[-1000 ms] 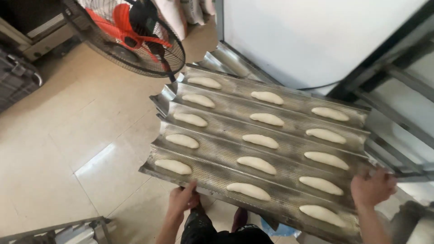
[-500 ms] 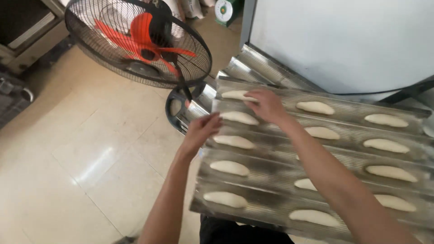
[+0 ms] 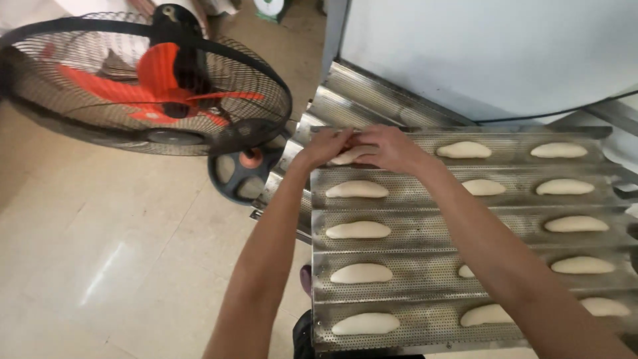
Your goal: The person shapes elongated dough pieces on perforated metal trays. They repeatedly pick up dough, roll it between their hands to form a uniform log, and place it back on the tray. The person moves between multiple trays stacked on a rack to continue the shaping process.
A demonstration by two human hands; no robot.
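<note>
Both hands on one pale, oblong piece of raw bread dough (image 3: 347, 157) at the far left end of the top channel of a perforated, corrugated silver metal baking tray (image 3: 425, 236). Left hand (image 3: 327, 146) curled over its left end, right hand (image 3: 384, 147) draped over its right side, fingers of each close together and bent onto the dough; whether pinching it or only pressing, cannot tell. Likely soft, light and slightly tacky, easily dented or stretched, so best cradled from beneath along the whole length rather than nipped at one end. Most of that piece covered by the two hands, only a sliver of its near edge showing. Further pale dough pieces (image 3: 357, 230) lying lengthwise in the other channels, well apart from one another; a few toward the middle hidden under the right forearm, and the tray's near edge cut off by the frame. Beside the tray on the left, a black wire-caged floor fan with orange blades (image 3: 166, 93) standing on a beige tiled floor (image 3: 100, 266). Behind the tray, stacked ribbed metal trays (image 3: 359, 100) and a grey panel (image 3: 478, 53), its nature unclear.
</note>
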